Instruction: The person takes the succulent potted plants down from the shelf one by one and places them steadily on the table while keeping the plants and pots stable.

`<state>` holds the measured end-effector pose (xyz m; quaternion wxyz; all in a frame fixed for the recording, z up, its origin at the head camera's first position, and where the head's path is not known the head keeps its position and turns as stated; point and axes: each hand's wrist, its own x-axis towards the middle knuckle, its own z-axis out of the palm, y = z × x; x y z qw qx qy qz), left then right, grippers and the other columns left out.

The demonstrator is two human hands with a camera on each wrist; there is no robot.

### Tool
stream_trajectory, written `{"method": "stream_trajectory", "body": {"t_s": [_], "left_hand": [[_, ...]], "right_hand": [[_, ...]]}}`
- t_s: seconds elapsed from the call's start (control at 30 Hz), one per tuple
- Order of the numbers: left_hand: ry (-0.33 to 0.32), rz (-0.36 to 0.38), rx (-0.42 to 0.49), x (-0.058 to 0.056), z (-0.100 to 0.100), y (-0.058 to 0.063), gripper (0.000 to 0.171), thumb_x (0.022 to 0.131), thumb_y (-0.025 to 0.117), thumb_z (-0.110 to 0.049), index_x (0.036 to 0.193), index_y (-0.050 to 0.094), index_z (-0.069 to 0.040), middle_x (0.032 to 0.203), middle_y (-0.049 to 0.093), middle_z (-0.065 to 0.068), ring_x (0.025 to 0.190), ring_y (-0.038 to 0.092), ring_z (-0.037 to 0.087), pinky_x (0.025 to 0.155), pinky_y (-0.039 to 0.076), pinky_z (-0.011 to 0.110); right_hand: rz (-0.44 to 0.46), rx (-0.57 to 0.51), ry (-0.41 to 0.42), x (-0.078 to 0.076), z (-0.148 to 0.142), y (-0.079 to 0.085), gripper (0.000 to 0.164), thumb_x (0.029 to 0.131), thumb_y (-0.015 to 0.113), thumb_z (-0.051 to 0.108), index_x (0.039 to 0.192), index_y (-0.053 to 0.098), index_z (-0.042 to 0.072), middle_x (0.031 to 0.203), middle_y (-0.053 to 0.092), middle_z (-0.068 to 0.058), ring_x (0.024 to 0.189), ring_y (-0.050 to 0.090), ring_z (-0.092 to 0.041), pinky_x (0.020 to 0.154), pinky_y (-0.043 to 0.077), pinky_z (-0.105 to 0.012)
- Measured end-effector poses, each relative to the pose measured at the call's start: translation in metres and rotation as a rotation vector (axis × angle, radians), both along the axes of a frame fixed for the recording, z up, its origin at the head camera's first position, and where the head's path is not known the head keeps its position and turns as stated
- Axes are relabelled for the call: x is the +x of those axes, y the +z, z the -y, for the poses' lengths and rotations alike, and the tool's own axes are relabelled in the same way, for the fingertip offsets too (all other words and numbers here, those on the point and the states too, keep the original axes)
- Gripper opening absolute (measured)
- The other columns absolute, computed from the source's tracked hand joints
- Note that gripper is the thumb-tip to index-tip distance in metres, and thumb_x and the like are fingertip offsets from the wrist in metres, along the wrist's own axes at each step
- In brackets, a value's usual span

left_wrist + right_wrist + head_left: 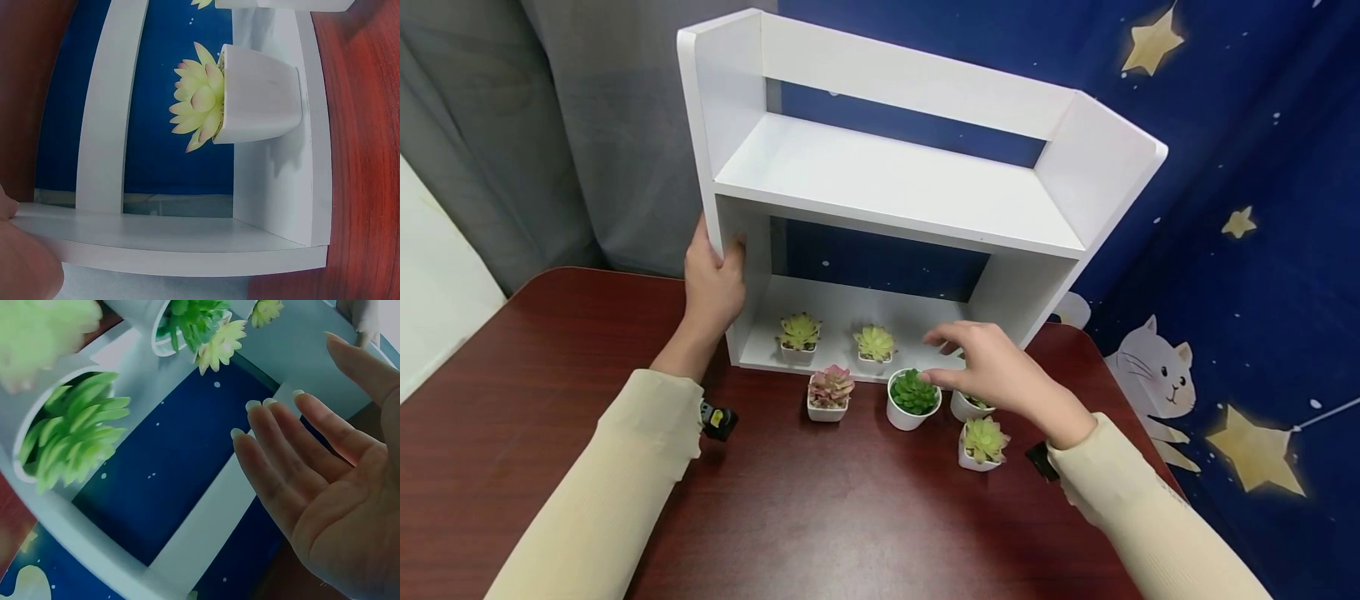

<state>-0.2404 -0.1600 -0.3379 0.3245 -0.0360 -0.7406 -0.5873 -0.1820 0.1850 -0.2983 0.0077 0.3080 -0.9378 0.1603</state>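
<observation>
White shelf (895,179) stands on the dark red bench (820,525). Behind its left end hangs a grey curtain (482,125). At its left side panel, the left hand (713,283) grips the front edge, thumb on the inner face and fingers round the outside, presumably to keep the shelf steady. Just inside, on the lower board, sits a pale succulent (800,332) in a square white pot, whose flat base lets it rest upright unaided. Next, on the bench before the shelf, comes a pinkish succulent (831,387); then, on the lower board near its middle, a lime succulent (875,343). Further right, a deep green succulent (914,392) in a round pot stands on the bench close by the shelf's front edge; whether they touch, I cannot tell. The right hand (992,362) hovers before the shelf's right half, thumb and fingers well apart with nothing between them. Its thumb overlaps the deep green plant; contact is unclear. Partly hidden under that hand is another round pot (964,410), and farther out from the shelf a yellowish succulent (983,439), both probably set there for easy reach. Beyond the shelf's right side hangs a blue starry curtain (1195,292).
</observation>
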Motion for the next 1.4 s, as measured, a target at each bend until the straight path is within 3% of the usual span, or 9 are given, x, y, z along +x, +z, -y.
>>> {"method": "stream_trajectory", "body": {"t_s": [0.2,0.4,0.63,0.93,1.13,1.4], "left_hand": [[-0.002,0.004,-0.001,0.001,0.0,0.001,0.045,0.103,0.046,-0.013,0.148,0.045,-0.005,0.147,0.052,0.02,0.135,0.049,0.036,0.115,0.037,0.056],[0.001,0.012,-0.009,0.001,0.001,0.001,0.045,0.104,0.046,-0.014,0.148,0.044,-0.006,0.147,0.052,0.02,0.134,0.05,0.037,0.114,0.037,0.057],[-0.003,0.003,-0.009,0.0,0.002,0.0,0.045,0.104,0.047,-0.014,0.148,0.046,-0.009,0.146,0.053,0.019,0.134,0.05,0.032,0.114,0.037,0.054],[0.0,0.016,-0.014,-0.002,0.001,-0.001,0.045,0.104,0.047,-0.014,0.148,0.047,-0.011,0.145,0.055,0.018,0.13,0.052,0.029,0.111,0.039,0.054],[0.004,0.017,-0.015,-0.003,0.002,-0.002,0.045,0.103,0.048,-0.015,0.148,0.047,-0.01,0.145,0.055,0.018,0.13,0.052,0.03,0.111,0.039,0.054],[0.004,0.016,-0.012,-0.001,0.002,-0.002,0.045,0.104,0.048,-0.014,0.148,0.046,-0.01,0.146,0.054,0.018,0.131,0.051,0.03,0.112,0.039,0.055]], "right_hand": [[0.04,0.009,0.009,-0.018,0.014,0.003,0.051,0.085,0.082,0.032,0.126,0.067,0.006,0.123,0.072,-0.009,0.106,0.07,-0.027,0.092,0.056,-0.042],[0.125,0.015,-0.037,-0.035,0.027,0.001,0.058,0.083,0.083,0.033,0.132,0.064,0.007,0.132,0.067,-0.01,0.112,0.068,-0.029,0.094,0.055,-0.043],[0.135,0.053,-0.049,-0.049,0.043,-0.003,0.064,0.081,0.085,0.034,0.135,0.062,0.007,0.135,0.066,-0.01,0.115,0.067,-0.029,0.093,0.055,-0.043],[0.122,0.145,-0.028,-0.06,0.056,-0.014,0.072,0.08,0.085,0.036,0.138,0.059,0.002,0.138,0.064,-0.015,0.127,0.061,-0.03,0.106,0.048,-0.043],[0.142,0.209,-0.054,-0.064,0.069,-0.022,0.074,0.081,0.083,0.037,0.142,0.056,0.006,0.141,0.062,-0.013,0.129,0.059,-0.029,0.105,0.049,-0.042],[0.158,0.262,-0.058,-0.067,0.082,-0.04,0.076,0.083,0.083,0.039,0.145,0.053,0.007,0.133,0.066,-0.01,0.118,0.062,-0.026,0.101,0.05,-0.04]]}}
